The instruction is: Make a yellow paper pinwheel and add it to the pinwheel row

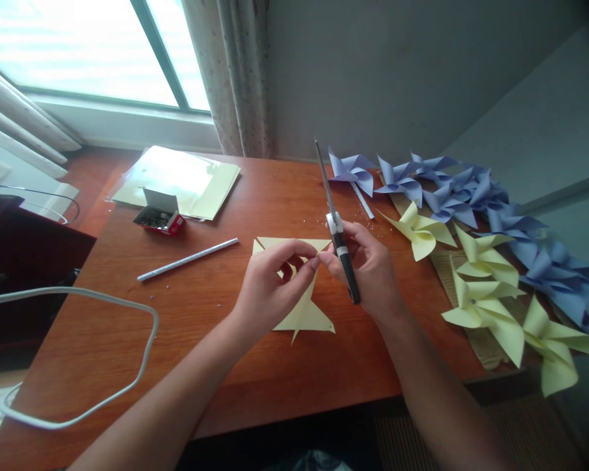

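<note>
Head view: left hand (269, 281) pinches corners of cut yellow paper (304, 314) at table (226, 366) centre; right hand (368, 261) grips scissors (336, 229), blades closed. Finished pinwheels (471, 261) piled right; this one unpinned, stick (186, 260) unused.

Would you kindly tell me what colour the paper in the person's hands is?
Pale yellow; the paper shows best in the head view, pinched by the left hand.

2 bare forearms, left hand (269, 281) and right hand (370, 265) without sleeves or rings.
</note>
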Tool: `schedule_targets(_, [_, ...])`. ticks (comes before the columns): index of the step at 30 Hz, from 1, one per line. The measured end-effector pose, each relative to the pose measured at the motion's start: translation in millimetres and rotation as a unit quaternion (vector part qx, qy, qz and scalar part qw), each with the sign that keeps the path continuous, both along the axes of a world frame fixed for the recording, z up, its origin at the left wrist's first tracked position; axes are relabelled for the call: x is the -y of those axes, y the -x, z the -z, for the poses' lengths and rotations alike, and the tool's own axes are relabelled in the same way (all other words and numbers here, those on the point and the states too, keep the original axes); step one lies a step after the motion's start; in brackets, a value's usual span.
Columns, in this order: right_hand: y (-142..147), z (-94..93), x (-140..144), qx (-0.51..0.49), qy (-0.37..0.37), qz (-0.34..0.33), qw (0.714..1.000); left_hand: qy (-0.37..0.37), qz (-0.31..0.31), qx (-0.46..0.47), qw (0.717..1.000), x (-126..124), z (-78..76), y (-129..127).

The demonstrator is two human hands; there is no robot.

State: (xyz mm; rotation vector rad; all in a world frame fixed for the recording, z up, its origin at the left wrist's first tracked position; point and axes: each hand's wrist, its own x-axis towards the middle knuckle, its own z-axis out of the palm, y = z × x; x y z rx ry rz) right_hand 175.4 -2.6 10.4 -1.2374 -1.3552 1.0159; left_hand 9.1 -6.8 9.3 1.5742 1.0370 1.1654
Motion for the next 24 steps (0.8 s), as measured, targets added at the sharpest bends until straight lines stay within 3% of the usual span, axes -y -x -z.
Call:
schedule_targets(8, [-9, 0.4, 0, 0.072, -0.064, 0.000, 0.995, 0.016, -0.024, 0.017, 0.999, -3, 0.9, 2])
schedule_targets(16, [-27, -7.4, 1, 0.141, -0.026, -0.030, 0.989, 0.052, -0.060, 0.059, 0.995, -11, 0.1, 12])
schedule_targets(24, [-33, -17.5, -1, 0.256, -0.107, -0.086, 0.957, 0.031, -0.076, 0.061, 0.995, -16, -0.2, 20])
